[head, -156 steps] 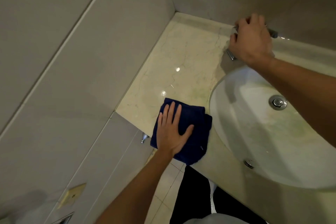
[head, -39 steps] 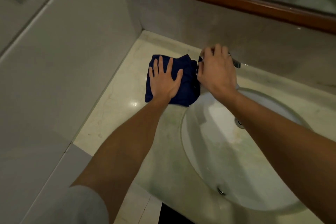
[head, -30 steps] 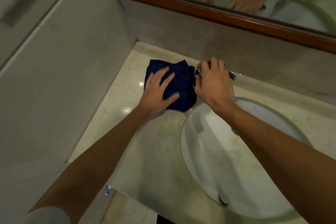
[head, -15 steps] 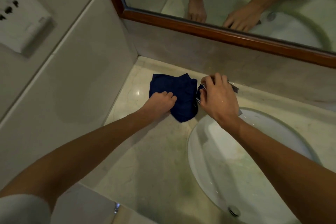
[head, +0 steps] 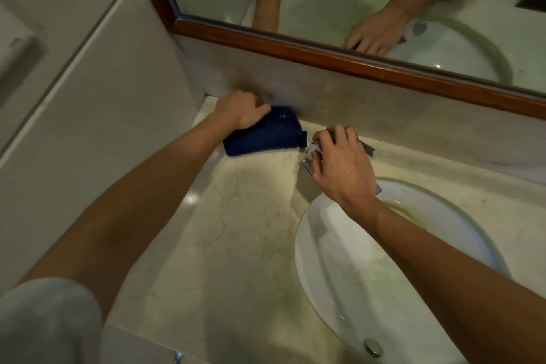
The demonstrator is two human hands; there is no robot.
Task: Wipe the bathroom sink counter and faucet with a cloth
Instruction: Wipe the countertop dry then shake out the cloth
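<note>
1. While curled at the back corner of the cream marble counter (head: pixel 236 230), the left hand (head: pixel 240 111) grips the folded dark-blue cloth (head: pixel 266 134); cloth lies against the backsplash.
2. Right hand (head: pixel 339 162) clasps the chrome faucet (head: pixel 308 164) beside the white oval basin (head: pixel 339 275).

Wood-framed mirror (head: pixel 339 56) above pale tiled walls (head: pixel 97 91).

Wood-framed mirror (head: pixel 339 59) above the tiled wall (head: pixel 97 103)

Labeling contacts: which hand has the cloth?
The left hand, gripping the dark blue cloth in the counter's back corner. The right hand is on the chrome faucet by the sink, off the cloth.
</note>
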